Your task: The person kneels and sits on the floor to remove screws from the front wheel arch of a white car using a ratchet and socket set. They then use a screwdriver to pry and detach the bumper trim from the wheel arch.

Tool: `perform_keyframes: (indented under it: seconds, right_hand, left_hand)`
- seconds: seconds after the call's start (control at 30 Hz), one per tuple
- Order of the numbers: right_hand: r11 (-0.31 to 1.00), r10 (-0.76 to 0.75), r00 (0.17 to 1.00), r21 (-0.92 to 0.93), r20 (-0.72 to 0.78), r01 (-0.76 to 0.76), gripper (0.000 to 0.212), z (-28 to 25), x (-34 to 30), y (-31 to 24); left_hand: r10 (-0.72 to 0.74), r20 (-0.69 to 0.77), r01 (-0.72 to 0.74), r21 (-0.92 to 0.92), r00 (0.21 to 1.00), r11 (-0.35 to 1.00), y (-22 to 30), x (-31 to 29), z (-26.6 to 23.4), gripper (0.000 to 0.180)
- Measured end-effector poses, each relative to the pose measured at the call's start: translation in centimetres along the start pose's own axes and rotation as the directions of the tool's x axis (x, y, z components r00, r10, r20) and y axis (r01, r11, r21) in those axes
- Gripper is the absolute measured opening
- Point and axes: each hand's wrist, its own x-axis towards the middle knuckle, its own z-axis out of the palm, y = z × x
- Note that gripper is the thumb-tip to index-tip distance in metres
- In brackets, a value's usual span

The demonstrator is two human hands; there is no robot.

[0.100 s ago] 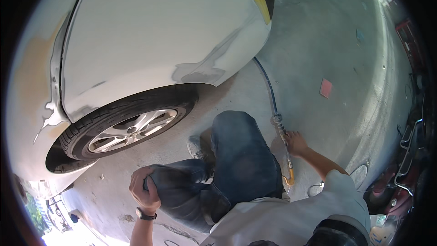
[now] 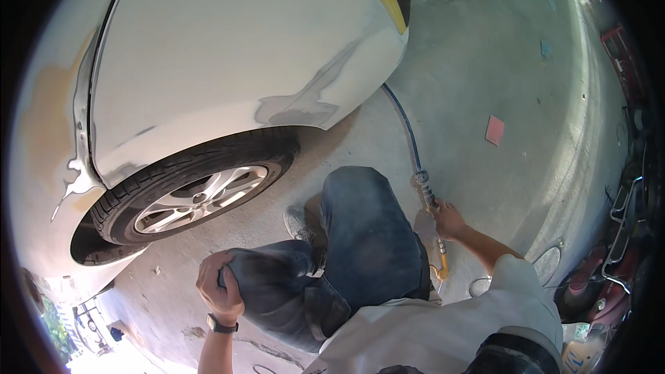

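The fitting (image 2: 423,181) was already in the right hand (image 2: 449,221), low beside the right leg and near the floor (image 2: 478,83); it had not been raised to the car (image 2: 228,41). Its blue hose (image 2: 404,112) ran out from beneath the bodywork, and a yellow piece (image 2: 443,266) lay beyond the hand, toward the hip; whether every joint was made up could not be told. On the panels, a grey patch (image 2: 298,107) above the wheel (image 2: 201,201) and a tan patch (image 2: 52,107) farther left showed no white finish over them, so that surface looked only part done. The right arm reached out and forward from the shoulder, the back of the hand uppermost, its fingers apparently closed round the fitting; how firmly could not be seen. The left hand (image 2: 220,287) held no tool: it lay loosely open, fingers bent over the left knee (image 2: 253,266), with a watch (image 2: 222,325) at the wrist.
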Motion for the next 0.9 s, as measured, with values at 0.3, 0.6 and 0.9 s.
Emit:
perform_keyframes:
  seconds: [0.3, 0.6, 0.9]
  right_hand:
    - [0.986, 0.105, 0.988, 0.142, -0.109, -0.089, 0.043, 1.1, 1.4, 0.1]
    - [0.944, 0.204, 0.979, 0.265, 0.000, -0.197, 0.051, 5.0, -2.4, -1.0]
    - [0.991, -0.018, 0.993, 0.129, -0.121, 0.033, 0.042, 10.2, -5.7, 0.6]
  left_hand:
    - [-0.021, 0.005, 0.020, 0.031, 1.000, 0.999, 1.1, 0.6, 0.9, 0.017]
    - [0.036, 0.035, -0.040, 0.119, 0.999, 0.992, 1.3, 1.2, 0.3, 0.019]
    - [0.052, 0.012, -0.053, 0.172, 0.999, 0.984, 2.2, 1.7, 0.5, 0.022]
